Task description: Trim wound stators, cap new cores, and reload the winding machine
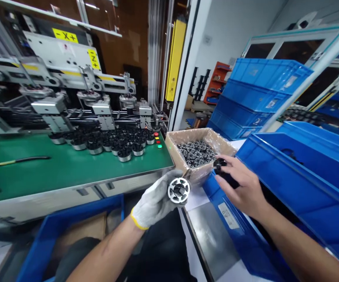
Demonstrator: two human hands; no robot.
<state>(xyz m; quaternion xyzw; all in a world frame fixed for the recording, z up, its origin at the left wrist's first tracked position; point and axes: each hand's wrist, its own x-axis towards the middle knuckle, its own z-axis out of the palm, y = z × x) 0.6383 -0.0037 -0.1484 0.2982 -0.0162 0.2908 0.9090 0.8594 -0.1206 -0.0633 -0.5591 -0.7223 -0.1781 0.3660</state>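
My left hand [157, 199], in a white glove with a yellow cuff, is closed around a metal stator core [171, 190], its slotted ring face turned toward me. To the right, my bare right hand [241, 184] pinches a small black plastic part [220, 164], partly hidden by the fingers. That hand is above the near edge of a blue bin, just right of a cardboard box [184, 135] lined with clear plastic. Many ring-shaped cores [197, 152] fill the box.
Black-topped stators [124, 154] crowd the green worktop [54, 172] before a winding machine [66, 74]. Pliers [13, 160] lie at its left. Blue bins [298, 168] stand at right, with stacked blue crates [254, 90] behind. Another blue bin [37, 250] sits below the worktop.
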